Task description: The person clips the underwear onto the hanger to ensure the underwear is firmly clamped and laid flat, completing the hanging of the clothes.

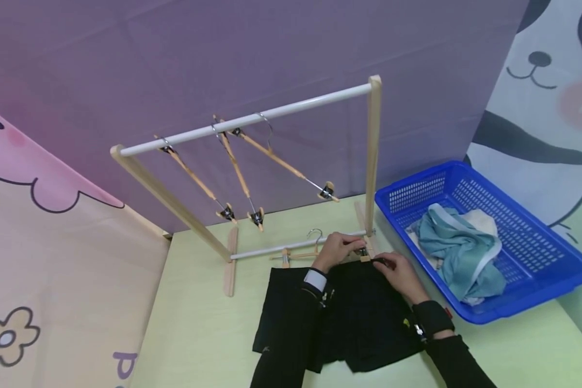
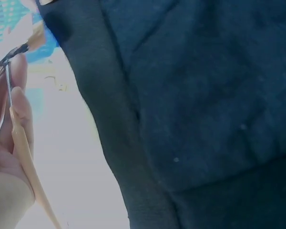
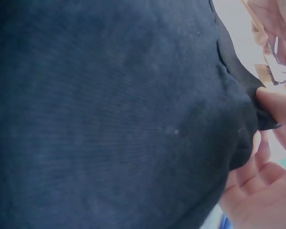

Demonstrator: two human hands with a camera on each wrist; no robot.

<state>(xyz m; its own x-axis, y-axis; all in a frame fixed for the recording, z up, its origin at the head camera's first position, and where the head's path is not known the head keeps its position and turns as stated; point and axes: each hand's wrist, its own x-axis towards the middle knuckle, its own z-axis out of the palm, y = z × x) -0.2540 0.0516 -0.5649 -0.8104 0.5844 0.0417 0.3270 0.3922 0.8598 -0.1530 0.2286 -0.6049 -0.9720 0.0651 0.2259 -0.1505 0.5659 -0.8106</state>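
Black shorts (image 1: 368,318) lie spread out on the table, waistband toward the rack. A wooden clip hanger (image 1: 298,255) lies along the waistband, its hook up and its left clip (image 1: 285,258) at the waistband's edge. My left hand (image 1: 337,252) grips the hanger's right end by the clip (image 1: 364,252); in the left wrist view the wooden bar (image 2: 26,157) runs past the palm. With thumb and fingers, my right hand (image 1: 401,276) pinches the waistband's right corner beside that clip. The right wrist view shows the pinched waistband (image 3: 264,117) close to the hanger.
A white-barred wooden rack (image 1: 374,140) stands behind the shorts, with three clip hangers (image 1: 235,167) hanging from its top bar. To the right is a blue plastic basket (image 1: 538,237) holding teal and white clothes (image 1: 458,248). Printed cloth covers the walls.
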